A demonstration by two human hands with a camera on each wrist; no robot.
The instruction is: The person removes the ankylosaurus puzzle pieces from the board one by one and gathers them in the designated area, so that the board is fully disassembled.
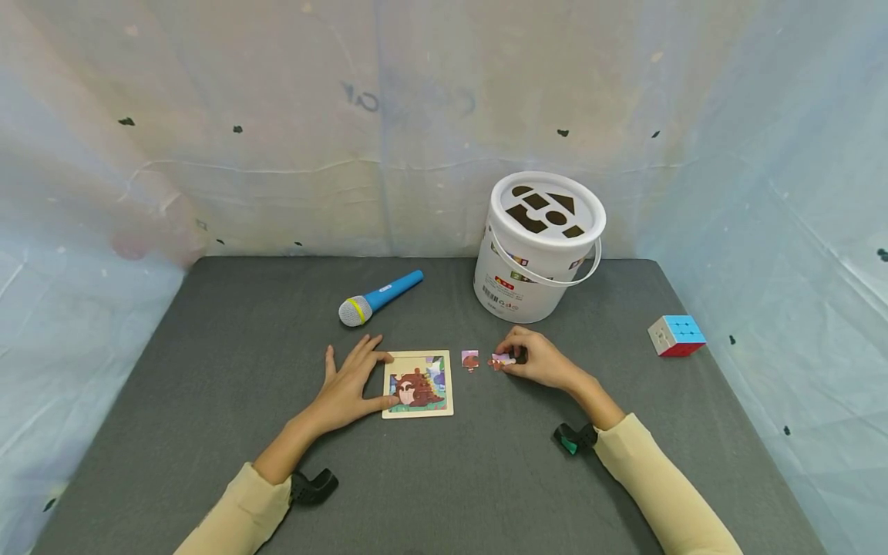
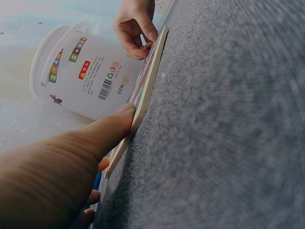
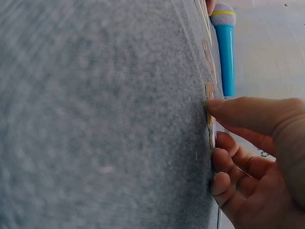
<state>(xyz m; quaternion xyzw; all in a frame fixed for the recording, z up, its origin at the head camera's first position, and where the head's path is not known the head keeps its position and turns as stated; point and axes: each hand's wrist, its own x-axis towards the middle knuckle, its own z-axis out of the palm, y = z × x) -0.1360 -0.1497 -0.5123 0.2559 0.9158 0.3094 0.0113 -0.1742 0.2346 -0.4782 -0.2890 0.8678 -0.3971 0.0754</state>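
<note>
A small jigsaw puzzle in a pale wooden frame lies on the table, with a brown dinosaur picture and a bare patch at its upper left. My left hand rests at its left side, fingers spread, thumb and forefinger touching the frame. In the left wrist view the thumb lies on the frame's edge. To the right of the frame lies a loose puzzle piece. Just beyond that, my right hand pinches another puzzle piece, low over the cloth; the fingers cover part of it.
Behind the puzzle lies a blue toy microphone with a silver head. A white lidded bucket with shape cut-outs stands at the back right. A puzzle cube sits near the right edge of the grey cloth-covered table.
</note>
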